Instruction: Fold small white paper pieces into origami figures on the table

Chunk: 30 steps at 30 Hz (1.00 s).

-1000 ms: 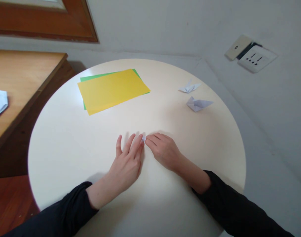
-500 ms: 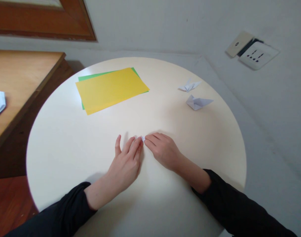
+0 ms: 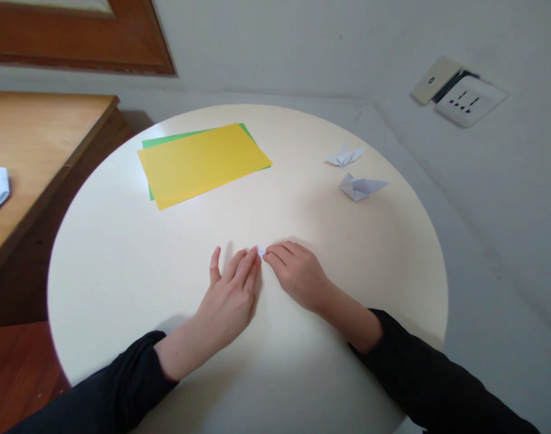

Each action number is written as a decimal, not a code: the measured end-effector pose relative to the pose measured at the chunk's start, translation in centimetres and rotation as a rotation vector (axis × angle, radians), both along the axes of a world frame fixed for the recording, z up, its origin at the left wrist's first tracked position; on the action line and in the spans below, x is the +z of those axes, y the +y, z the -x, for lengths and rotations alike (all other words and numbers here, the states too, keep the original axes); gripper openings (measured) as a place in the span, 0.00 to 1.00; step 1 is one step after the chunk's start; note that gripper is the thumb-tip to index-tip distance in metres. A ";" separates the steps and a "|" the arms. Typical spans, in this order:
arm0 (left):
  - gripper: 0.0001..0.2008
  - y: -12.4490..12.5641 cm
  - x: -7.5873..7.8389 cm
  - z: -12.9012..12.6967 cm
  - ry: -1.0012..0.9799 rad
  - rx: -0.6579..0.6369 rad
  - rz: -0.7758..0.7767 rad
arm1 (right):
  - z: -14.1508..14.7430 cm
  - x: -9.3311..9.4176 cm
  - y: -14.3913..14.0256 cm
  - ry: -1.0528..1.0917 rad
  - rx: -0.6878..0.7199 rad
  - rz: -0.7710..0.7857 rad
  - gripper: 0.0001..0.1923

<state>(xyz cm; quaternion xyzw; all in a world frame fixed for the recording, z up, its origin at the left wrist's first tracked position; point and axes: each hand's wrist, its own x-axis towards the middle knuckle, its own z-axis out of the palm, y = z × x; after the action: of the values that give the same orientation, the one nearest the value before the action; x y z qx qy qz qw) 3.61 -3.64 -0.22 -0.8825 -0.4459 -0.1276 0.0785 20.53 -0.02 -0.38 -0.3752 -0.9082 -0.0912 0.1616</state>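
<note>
My left hand (image 3: 228, 298) and my right hand (image 3: 298, 276) lie flat side by side on the round cream table (image 3: 122, 265), fingertips meeting at the middle. Both press down on a small folded piece of white paper (image 3: 260, 249); only its tip shows between the fingertips, the remainder is hidden under my hands. Black sleeves cover both forearms.
A yellow sheet (image 3: 203, 163) lies over a green sheet (image 3: 167, 142) at the table's far left. Two folded white paper figures (image 3: 345, 157) (image 3: 360, 186) sit at the far right. A wooden desk (image 3: 35, 144) stands left; a wall socket (image 3: 471, 100) is at the right.
</note>
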 end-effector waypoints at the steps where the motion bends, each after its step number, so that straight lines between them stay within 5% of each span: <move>1: 0.20 0.0 -0.1 0.0 0.001 0.008 -0.003 | 0.0 0.0 0.0 0.002 0.000 0.000 0.12; 20: 0.17 0.6 1.0 0.2 -0.084 -0.026 0.089 | -0.2 -0.5 0.3 0.190 -0.009 0.077 0.11; 30: 0.21 0.5 0.4 0.1 -0.047 -0.016 0.083 | -0.3 -0.1 0.3 0.197 0.070 0.085 0.12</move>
<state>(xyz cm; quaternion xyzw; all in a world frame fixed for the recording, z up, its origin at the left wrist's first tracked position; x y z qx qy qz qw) 3.51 -3.12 0.14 -0.8853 -0.4454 -0.1302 0.0306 20.86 0.26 -0.51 -0.3570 -0.9034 -0.0097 0.2373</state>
